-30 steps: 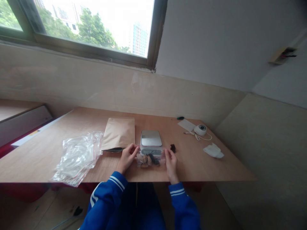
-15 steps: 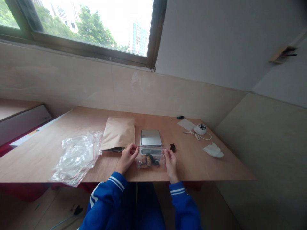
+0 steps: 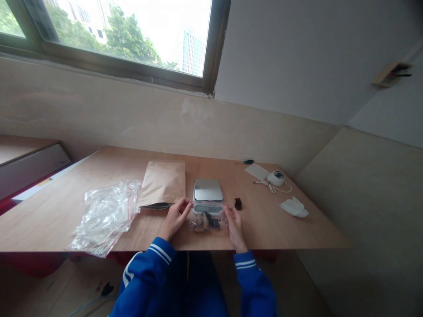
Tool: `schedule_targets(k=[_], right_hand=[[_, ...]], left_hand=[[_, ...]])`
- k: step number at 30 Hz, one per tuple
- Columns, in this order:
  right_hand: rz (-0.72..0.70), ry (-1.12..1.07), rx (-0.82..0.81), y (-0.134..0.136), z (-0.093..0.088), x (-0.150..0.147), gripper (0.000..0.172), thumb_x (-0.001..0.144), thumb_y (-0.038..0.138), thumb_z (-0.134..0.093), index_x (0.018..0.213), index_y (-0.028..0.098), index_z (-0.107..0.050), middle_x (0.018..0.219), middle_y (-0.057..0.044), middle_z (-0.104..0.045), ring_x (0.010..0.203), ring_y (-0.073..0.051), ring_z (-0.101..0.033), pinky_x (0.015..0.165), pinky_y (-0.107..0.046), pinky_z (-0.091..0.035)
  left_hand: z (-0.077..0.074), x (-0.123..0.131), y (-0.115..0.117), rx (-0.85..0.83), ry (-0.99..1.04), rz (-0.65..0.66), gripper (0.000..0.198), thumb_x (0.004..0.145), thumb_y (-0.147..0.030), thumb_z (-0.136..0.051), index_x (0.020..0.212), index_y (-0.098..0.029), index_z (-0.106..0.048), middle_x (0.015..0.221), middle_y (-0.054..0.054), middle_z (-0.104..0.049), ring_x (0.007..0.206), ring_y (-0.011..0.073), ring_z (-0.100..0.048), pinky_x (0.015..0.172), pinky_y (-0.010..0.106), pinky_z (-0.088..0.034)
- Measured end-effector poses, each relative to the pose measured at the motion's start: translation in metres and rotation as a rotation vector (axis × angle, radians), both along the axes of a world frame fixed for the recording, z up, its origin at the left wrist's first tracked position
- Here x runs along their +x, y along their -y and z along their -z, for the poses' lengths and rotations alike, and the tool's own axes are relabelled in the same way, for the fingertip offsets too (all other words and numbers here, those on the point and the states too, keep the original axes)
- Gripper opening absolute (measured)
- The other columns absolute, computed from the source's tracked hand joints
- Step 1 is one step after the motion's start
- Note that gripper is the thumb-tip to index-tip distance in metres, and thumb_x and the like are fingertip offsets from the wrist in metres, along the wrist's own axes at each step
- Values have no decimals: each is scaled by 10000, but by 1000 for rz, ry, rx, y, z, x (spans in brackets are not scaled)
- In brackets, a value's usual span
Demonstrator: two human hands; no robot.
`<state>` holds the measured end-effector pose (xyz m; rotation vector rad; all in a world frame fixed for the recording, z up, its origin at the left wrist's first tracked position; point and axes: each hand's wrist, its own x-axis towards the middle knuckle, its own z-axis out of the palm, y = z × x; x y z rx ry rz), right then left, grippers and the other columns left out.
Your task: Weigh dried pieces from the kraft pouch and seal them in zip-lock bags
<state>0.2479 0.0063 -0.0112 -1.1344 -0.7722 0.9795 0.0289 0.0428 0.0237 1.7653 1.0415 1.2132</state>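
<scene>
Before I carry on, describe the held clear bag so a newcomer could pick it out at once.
Find the table below the window, then the silver-topped scale near its middle. On its near side, the left hand and right hand pinch a small clear bag near its upper corners. Brown and dark lumps show inside, unlike in the heap of clear bags to the left.

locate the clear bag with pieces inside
In the head view, the clear bag is just below centre, held between left hand and right hand, in front of the scale.
</scene>
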Motion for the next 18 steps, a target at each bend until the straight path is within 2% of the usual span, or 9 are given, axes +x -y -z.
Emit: schedule_targets(k=[8, 18], right_hand=[[28, 92, 33, 2, -4, -1, 344, 712, 476, -705, 894, 184, -684, 671, 2, -646, 606, -117, -592, 525, -201, -459], [12, 84, 21, 4, -6, -1, 352, 700, 471, -713, 899, 181, -692, 695, 2, -628, 554, -96, -536, 470, -189, -418]], left_hand=[[3, 1, -2, 27, -23, -67, 238, 856, -382, -529, 966, -191, -617, 897, 47, -678, 817, 182, -628, 697, 271, -479], [6, 2, -3, 22, 28, -116, 215, 843, -382, -546, 888, -181, -608, 850, 43, -668, 783, 175, -617, 674, 268, -471]])
